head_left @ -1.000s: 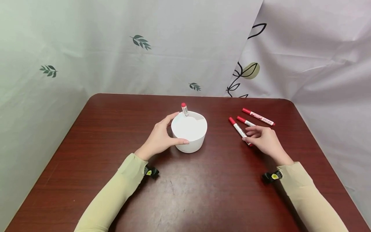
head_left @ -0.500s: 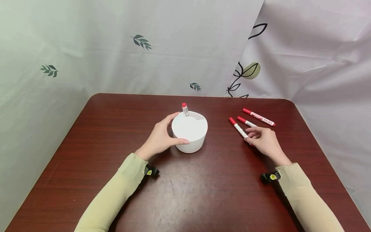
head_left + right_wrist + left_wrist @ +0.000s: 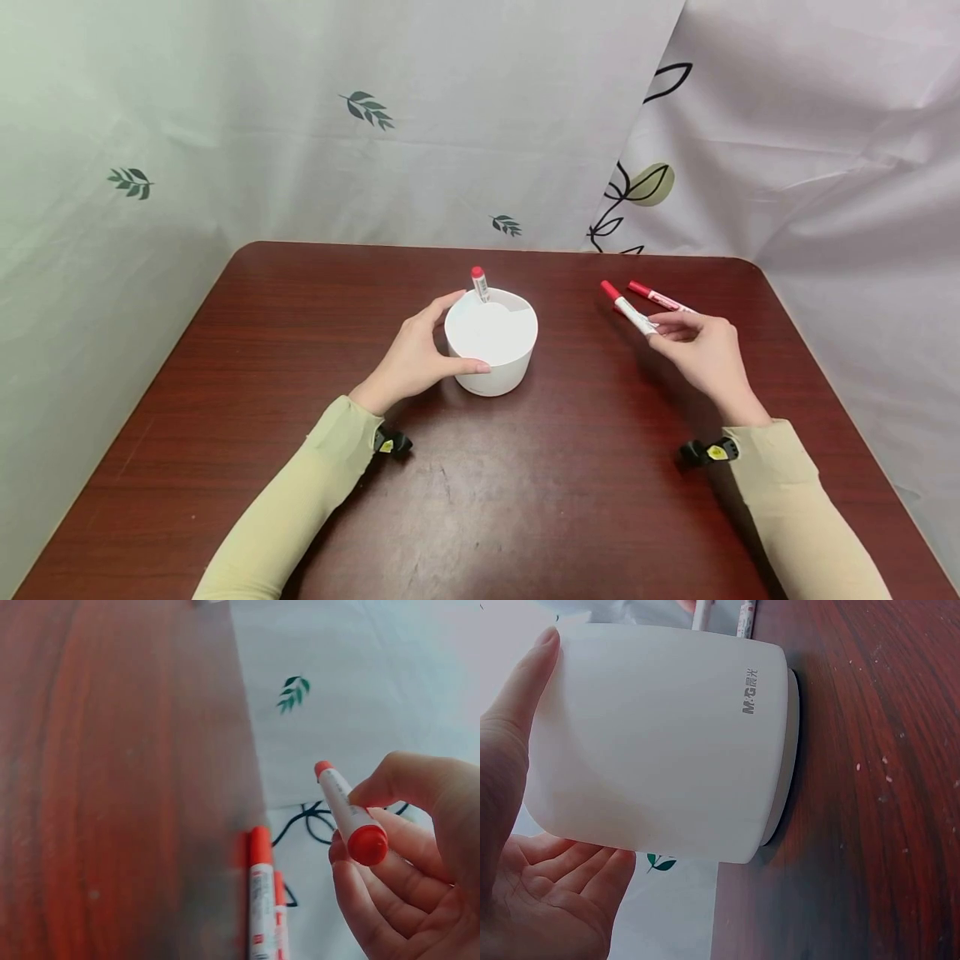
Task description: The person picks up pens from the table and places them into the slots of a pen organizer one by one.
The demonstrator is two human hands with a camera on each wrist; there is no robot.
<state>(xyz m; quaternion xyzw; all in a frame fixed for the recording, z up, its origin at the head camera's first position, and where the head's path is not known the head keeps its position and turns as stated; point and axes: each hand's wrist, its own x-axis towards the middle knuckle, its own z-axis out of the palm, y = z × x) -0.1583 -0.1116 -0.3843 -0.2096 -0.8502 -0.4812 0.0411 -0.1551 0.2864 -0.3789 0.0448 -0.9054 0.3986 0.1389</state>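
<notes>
My left hand [image 3: 408, 358] holds a white pen holder [image 3: 491, 379] from its left side, thumb along the front and fingers behind. "M&G" lettering shows on the holder's wall in the left wrist view, where its base meets the table. A red-capped whiteboard marker [image 3: 480, 285] stands leaning inside it, cap above the back rim. To the right, my right hand [image 3: 701, 346] pinches another red-and-white marker [image 3: 630, 310] between thumb and fingers, raised over the tabletop in the right wrist view [image 3: 346, 806].
Two more markers lie on the table in the right wrist view, a nearer marker [image 3: 261, 900] and one beside it [image 3: 281, 922]. In the head view the held marker mostly covers one; the farther marker [image 3: 660, 297] shows behind my fingers. A patterned white curtain [image 3: 420, 167] hangs behind the brown table [image 3: 480, 500].
My right hand has picked up the nearest marker and carried it up and slightly away from me, over the one beside it. The left hand and pen holder have stayed put.
</notes>
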